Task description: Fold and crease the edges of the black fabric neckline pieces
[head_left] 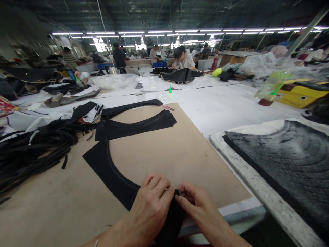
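A curved black piece [113, 175] lies on the brown board [159, 154] and runs down to the table's front edge. My left hand [154, 202] is closed on its inner curved edge, fingertips pressed down. Beside it, my right hand [194, 202] pinches the end of the same piece between thumb and fingers. Part of the piece is hidden under my left hand and wrist. Further up the board lie a stack of curved black pieces [136, 125] and another curved stack [128, 107], with small red-handled snippers [169, 107] near their right ends.
Black strips [33, 151] are heaped at the left. On the right are a marble-like slab [218, 140] with a dark textured sheet [285, 157], a yellow box [300, 94] and a bottle of dark liquid [267, 97]. A green-tipped bottle [170, 91] stands mid-table. People work beyond.
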Demonstrator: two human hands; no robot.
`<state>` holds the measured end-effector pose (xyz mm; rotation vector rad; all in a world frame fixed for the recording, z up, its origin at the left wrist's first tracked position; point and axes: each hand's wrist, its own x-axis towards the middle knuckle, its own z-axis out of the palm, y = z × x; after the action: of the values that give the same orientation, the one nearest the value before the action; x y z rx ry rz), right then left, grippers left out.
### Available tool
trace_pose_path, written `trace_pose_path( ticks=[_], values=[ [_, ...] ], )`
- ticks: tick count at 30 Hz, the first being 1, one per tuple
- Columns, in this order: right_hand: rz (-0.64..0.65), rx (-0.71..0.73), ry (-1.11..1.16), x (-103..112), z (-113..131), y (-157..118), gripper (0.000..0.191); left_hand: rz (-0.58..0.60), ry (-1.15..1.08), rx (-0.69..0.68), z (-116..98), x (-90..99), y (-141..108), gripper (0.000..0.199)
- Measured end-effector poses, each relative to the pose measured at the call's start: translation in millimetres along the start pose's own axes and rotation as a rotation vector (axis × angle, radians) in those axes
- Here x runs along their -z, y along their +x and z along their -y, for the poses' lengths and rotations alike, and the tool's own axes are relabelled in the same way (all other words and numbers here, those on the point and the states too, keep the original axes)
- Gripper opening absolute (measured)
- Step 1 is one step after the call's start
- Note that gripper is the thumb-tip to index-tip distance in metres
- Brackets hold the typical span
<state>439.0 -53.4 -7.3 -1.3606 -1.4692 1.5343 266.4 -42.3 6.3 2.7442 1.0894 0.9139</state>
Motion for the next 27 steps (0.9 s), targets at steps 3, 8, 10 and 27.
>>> trace_pose_path(
  ticks=[3, 8, 10, 27],
  values=[
    [-0.019, 0.014, -0.071, -0.2, 2.4, 0.6, 0.018, -0.009, 0.037, -0.058, -0.2, 0.9, 0.9, 0.023],
    [-0.038, 0.007, -0.144, -1.1, 7.9, -1.1, 0.015, -0.002, 0.1, -0.113, -0.6, -1.8, 0.5, 0.023],
    [-0.028, -0.011, -0.131, -1.7, 8.5, -2.4, 0.015, 0.01, 0.096, -0.1, -0.9, -1.7, 1.7, 0.021],
    [0.026, -0.122, 0.106, -3.5, 2.6, -1.4, 0.019, 0.049, 0.014, -0.016, -4.1, 0.7, 5.5, 0.022]
  ],
)
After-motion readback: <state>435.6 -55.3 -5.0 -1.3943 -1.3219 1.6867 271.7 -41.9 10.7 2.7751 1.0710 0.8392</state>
